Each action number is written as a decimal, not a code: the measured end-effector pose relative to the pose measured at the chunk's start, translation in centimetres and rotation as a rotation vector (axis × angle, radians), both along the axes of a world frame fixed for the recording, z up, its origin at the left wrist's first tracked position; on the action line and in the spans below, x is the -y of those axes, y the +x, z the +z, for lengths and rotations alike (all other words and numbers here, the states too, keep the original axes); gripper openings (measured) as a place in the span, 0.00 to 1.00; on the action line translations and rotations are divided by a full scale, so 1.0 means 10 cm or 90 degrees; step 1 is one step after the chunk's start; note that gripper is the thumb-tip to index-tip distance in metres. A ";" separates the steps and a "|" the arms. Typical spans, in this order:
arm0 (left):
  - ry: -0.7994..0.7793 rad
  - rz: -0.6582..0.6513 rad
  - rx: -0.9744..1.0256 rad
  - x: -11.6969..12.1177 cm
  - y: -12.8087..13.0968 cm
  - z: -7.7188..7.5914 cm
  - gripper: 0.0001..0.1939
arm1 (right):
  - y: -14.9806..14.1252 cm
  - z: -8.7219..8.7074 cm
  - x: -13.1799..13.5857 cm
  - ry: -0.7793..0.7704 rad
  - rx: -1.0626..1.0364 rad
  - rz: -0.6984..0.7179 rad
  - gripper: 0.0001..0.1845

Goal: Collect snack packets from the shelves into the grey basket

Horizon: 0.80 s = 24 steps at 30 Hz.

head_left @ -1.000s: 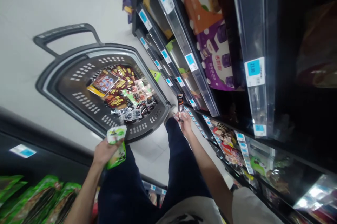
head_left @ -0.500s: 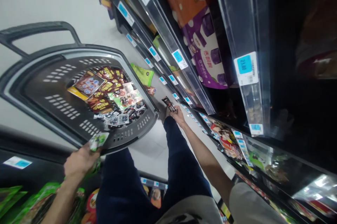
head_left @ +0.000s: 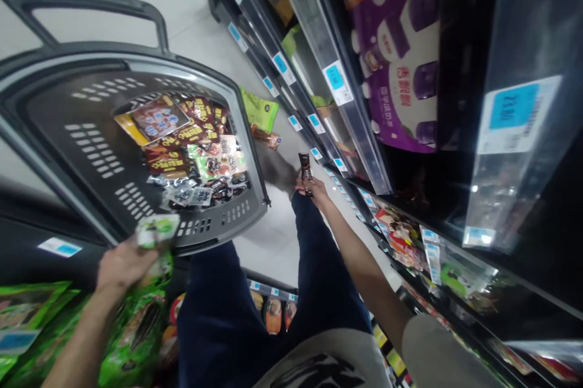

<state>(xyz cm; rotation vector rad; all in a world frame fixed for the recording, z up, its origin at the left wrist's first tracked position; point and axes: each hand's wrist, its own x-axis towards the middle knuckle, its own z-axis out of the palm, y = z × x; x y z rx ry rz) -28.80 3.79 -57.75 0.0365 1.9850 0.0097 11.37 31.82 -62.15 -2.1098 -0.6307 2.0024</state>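
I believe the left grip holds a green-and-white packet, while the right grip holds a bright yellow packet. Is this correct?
Not quite: the right grip holds a dark packet, not a bright yellow one, as the head view shows. The left grip does hold a green-and-white packet.

Pale floor (head_left: 276, 242) (tiled), dark shelves (head_left: 359, 133).

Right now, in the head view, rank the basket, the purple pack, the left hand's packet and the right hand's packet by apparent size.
Largest to smallest:
1. Basket
2. Purple pack, perhaps enlarged by nearness
3. Green-and-white packet in left hand, partly covered
4. Dark packet in right hand
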 end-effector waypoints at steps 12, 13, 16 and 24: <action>0.181 0.332 0.386 -0.14 1.37 -0.24 0.32 | 0.08 -0.31 0.33 -0.051 0.084 0.043 0.15; 0.187 0.353 0.405 -0.11 1.44 -0.22 0.34 | 0.08 -0.31 0.37 -0.041 0.091 0.034 0.16; 0.199 0.409 0.459 -0.01 1.59 -0.11 0.37 | 0.06 -0.24 0.43 -0.017 0.095 0.007 0.17; 0.221 0.309 0.728 -0.04 1.95 0.12 0.27 | -0.02 -0.24 0.35 0.043 0.041 -0.011 0.18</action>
